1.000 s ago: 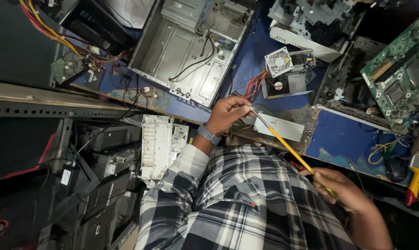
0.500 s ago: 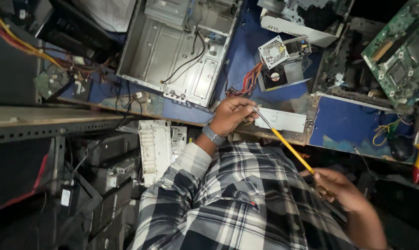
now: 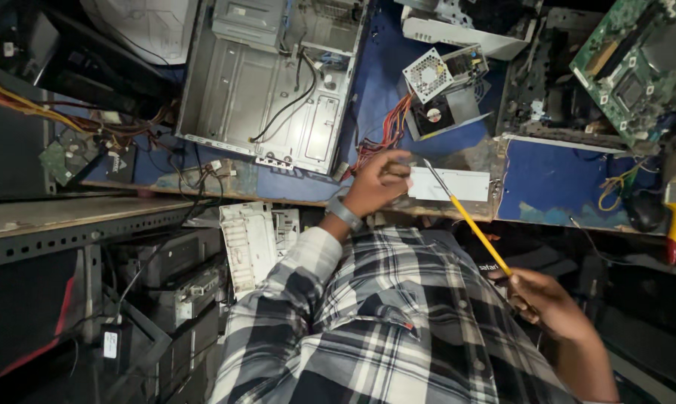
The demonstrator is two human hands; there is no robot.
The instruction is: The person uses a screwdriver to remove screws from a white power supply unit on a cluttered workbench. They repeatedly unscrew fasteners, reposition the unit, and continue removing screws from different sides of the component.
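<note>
Over the blue surface (image 3: 547, 176), right hand (image 3: 547, 303) clamps a yellow screwdriver (image 3: 469, 221) by its handle, tip raised clear, while left hand (image 3: 379, 183) hovers half-curled, empty, beside the white card (image 3: 450, 184).

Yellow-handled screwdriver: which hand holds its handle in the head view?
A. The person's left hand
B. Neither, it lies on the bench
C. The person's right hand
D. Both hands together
C. The right hand is closed around the handle of the yellow-handled screwdriver, whose metal tip points up toward the left hand, raised over the bench edge.
</note>
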